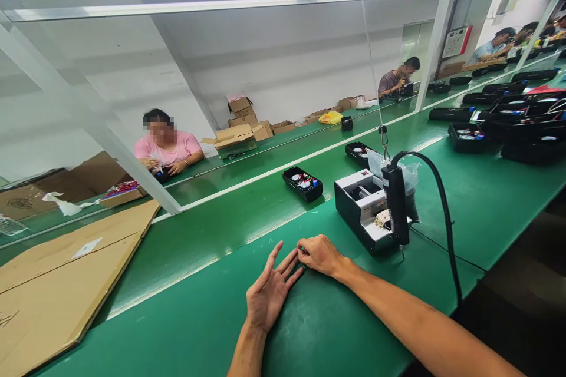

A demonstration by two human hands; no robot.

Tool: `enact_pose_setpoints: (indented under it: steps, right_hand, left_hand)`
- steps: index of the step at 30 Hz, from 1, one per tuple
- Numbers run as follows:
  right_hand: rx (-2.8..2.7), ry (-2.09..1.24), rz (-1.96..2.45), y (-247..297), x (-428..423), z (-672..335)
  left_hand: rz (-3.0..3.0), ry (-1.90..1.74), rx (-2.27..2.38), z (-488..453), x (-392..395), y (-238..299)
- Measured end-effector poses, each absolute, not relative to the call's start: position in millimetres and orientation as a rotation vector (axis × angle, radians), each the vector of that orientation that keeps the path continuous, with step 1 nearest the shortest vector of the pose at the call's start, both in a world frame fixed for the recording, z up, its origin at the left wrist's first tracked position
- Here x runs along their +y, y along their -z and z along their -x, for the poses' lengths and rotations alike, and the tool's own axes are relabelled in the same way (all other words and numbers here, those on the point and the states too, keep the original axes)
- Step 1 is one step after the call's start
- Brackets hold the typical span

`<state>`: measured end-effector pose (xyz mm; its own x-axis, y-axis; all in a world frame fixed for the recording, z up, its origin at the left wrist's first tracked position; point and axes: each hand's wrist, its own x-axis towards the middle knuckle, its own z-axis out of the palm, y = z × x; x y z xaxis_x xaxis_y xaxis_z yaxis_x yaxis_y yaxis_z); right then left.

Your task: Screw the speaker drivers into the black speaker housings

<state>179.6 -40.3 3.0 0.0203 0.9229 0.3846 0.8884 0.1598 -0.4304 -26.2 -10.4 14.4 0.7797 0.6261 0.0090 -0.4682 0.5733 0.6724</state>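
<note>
Right hand (pixel 322 254), centre of frame: curled, thumb and forefinger drawn together at the fingertips of my left hand (pixel 268 299); whether anything small sits between them I cannot tell. The left is palm-up, fingers spread, its wrist rising from the lower centre; my right forearm slants in from the lower right. I judge this contact best made lightly, with the left palm level beneath as a catch and both wrists low over the worktop (pixel 345 324). Right of the hands stands a black-and-white box (pixel 351 218); before it hangs a powered screwdriver (pixel 394 200), tip down, which I would give elbow room. Above centre, a black casing (pixel 312 193) lies open, apart from both hands.
</note>
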Motion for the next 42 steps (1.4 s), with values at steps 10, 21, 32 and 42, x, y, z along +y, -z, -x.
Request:
enact_pose_setpoints:
  steps: [10, 21, 32, 42]
  right_hand:
    - [-1.695, -0.084, 1.609, 4.0, -35.0, -182.3]
    - [-1.565, -0.055, 1.513, 4.5, -34.2, -180.0]
    - [-1.530, -0.116, 1.513, 3.4, -33.7, -182.4]
    - [-1.675, -0.219, 1.479, 6.3, -37.4, -181.2]
  left_hand:
    - [-0.702, -0.658, 0.256, 26.3, -12.3, -16.6]
    - [-0.710, -0.667, 0.236, 27.1, -10.4, -14.8]
    - [-0.700, -0.690, 0.261, 27.0, -10.4, -15.2]
    - [-0.859, -0.712, 0.308, 26.0, -11.2, -9.6]
